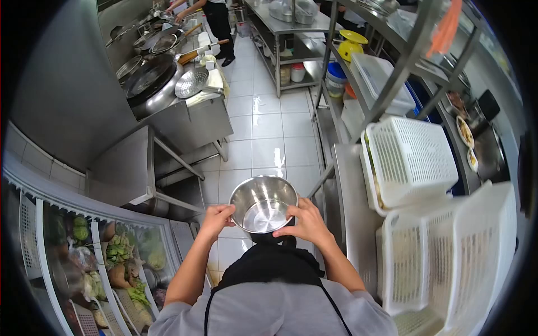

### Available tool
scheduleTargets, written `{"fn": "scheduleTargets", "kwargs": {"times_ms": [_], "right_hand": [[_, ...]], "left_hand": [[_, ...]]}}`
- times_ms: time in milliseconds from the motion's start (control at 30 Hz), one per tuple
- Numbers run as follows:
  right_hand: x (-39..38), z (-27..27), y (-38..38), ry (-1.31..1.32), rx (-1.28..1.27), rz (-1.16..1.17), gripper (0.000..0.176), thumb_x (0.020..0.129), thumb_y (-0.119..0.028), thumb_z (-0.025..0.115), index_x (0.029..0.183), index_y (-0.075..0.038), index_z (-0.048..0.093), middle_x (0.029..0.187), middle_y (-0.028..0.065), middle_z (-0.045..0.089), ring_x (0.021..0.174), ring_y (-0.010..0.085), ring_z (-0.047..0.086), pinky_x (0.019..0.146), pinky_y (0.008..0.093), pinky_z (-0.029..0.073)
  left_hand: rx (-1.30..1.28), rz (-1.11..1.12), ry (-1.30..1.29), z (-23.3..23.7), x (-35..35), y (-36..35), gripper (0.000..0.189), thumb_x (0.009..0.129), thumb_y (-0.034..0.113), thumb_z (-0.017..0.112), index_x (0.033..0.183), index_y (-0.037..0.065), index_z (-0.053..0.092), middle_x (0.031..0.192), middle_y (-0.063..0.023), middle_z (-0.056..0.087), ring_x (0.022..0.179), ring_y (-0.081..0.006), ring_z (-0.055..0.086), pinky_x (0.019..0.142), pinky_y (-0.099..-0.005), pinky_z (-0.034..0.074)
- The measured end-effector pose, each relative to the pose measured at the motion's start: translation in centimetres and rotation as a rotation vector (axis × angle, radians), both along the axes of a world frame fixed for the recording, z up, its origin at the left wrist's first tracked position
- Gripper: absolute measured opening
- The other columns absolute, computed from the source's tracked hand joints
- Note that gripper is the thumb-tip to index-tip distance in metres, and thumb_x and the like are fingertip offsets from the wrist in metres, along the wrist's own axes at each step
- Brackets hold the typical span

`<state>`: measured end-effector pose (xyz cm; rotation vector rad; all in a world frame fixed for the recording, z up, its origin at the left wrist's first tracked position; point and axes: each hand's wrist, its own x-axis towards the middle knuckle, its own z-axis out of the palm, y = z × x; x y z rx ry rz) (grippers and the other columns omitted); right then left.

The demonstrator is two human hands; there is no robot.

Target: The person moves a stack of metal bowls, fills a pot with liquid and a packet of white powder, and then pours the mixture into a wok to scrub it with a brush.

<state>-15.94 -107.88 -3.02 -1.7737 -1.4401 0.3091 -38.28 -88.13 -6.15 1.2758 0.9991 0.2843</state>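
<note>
Between my two hands is a shiny round metal bowl [263, 196], held in front of my black apron with its open top tilted so that I look into it. Nothing shows inside the bowl. My left hand [218, 220] pinches the rim on the left side. On the right, my right hand [305, 223] grips the rim and wall, thumb and fingers around the near right edge. The bowl's underside is hidden from me.
At left, an open fridge holds vegetables [120, 249] in baskets. White plastic baskets [414, 148] sit on the steel counter at right. Ahead, a tiled aisle [266, 126] runs past a stove with a wok [150, 81] and a strainer ladle [191, 82]. A person [217, 25] stands by the stove.
</note>
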Motion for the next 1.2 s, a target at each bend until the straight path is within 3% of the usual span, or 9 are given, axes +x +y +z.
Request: {"fn": "scheduleTargets", "kwargs": {"times_ms": [167,200,333,467,600,767,800,1033,1200], "right_hand": [[6.9,1.5,8.7,0.016,-0.041,0.16,0.055,0.051,-0.049,0.088,0.071,-0.006,0.061,0.1,0.0143,0.065,0.098,0.0381,0.059,0.083,0.0444,0.049],[8.0,1.8,10.3,0.006,-0.038,0.175,0.055,0.051,-0.049,0.088,0.071,-0.006,0.061,0.099,0.014,0.065,0.098,0.0377,0.059,0.083,0.044,0.049],[12.3,1.4,15.3,-0.006,0.061,0.196,0.053,0.051,-0.046,0.09,0.072,-0.007,0.062,0.097,0.0147,0.065,0.096,0.0366,0.06,0.082,0.043,0.049],[16.4,-0.6,19.2,0.051,-0.071,0.149,0.053,0.054,-0.049,0.088,0.072,-0.006,0.061,0.101,0.0174,0.062,0.098,0.0376,0.057,0.083,0.0453,0.048],[20.4,-1.7,22.8,0.097,-0.163,0.065,0.052,0.053,-0.046,0.088,0.072,-0.005,0.062,0.109,0.0191,0.062,0.1,0.0386,0.057,0.084,0.0456,0.047],[26.0,-2.2,26.1,-0.004,-0.334,-0.156,0.055,0.052,-0.047,0.089,0.069,-0.003,0.061,0.089,0.0172,0.063,0.088,0.0375,0.059,0.076,0.0449,0.048],[27.3,-2.3,26.8,-0.027,-0.28,-0.177,0.056,0.051,-0.049,0.088,0.069,-0.003,0.061,0.08,0.0163,0.06,0.082,0.0367,0.059,0.071,0.0449,0.048],[34.9,-1.3,33.0,-0.157,-0.125,-0.365,0.056,0.046,-0.043,0.09,0.067,-0.003,0.058,0.075,0.0128,0.057,0.077,0.0329,0.055,0.067,0.0434,0.044],[42.4,-2.6,40.0,-0.129,-0.111,-0.361,0.054,0.045,-0.04,0.091,0.066,-0.005,0.055,0.074,0.01,0.055,0.075,0.0308,0.052,0.065,0.0418,0.041]], "left_hand": [[-0.033,0.265,-0.188,1.4,2.1,2.2,0.04,0.097,0.041,0.053,0.075,0.007,0.058,0.076,-0.0042,0.059,0.077,-0.0163,0.063,0.068,-0.0365,0.056],[-0.057,0.31,-0.188,0.7,2.3,2.7,0.047,0.098,0.045,0.048,0.071,0.007,0.058,0.082,-0.0097,0.064,0.081,-0.0211,0.065,0.071,-0.0385,0.056],[-0.097,0.36,-0.08,-0.7,3.8,5.3,0.058,0.098,0.047,0.045,0.063,0.003,0.059,0.095,-0.0192,0.068,0.083,-0.0249,0.066,0.072,-0.0386,0.055],[-0.041,0.322,-0.029,-2.7,6.2,11.4,0.054,0.097,0.039,0.051,0.062,0.0,0.063,0.088,-0.0172,0.068,0.079,-0.0219,0.065,0.069,-0.0345,0.054],[0.021,0.233,-0.027,-3.1,11.7,20.4,0.029,0.088,0.022,0.066,0.071,-0.001,0.068,0.084,-0.0121,0.069,0.08,-0.0148,0.062,0.069,-0.0291,0.051],[0.432,-0.102,-0.198,0.2,22.8,31.0,0.024,0.079,0.012,0.073,0.064,0.001,0.059,0.093,-0.0131,0.069,0.085,-0.0178,0.064,0.07,-0.029,0.051],[0.439,-0.164,-0.218,0.8,25.3,32.8,0.025,0.078,0.011,0.074,0.063,0.002,0.056,0.095,-0.0131,0.068,0.086,-0.0181,0.064,0.071,-0.0299,0.052],[0.569,-0.518,-0.399,4.7,41.0,39.4,0.023,0.075,0.013,0.072,0.07,0.003,0.053,0.094,-0.0112,0.066,0.081,-0.0239,0.064,0.069,-0.0345,0.051],[0.693,-0.635,-0.268,3.6,46.9,44.2,0.007,0.074,0.002,0.062,0.074,0.002,0.055,0.09,-0.0124,0.066,0.081,-0.03,0.064,0.07,-0.0371,0.05]]}}
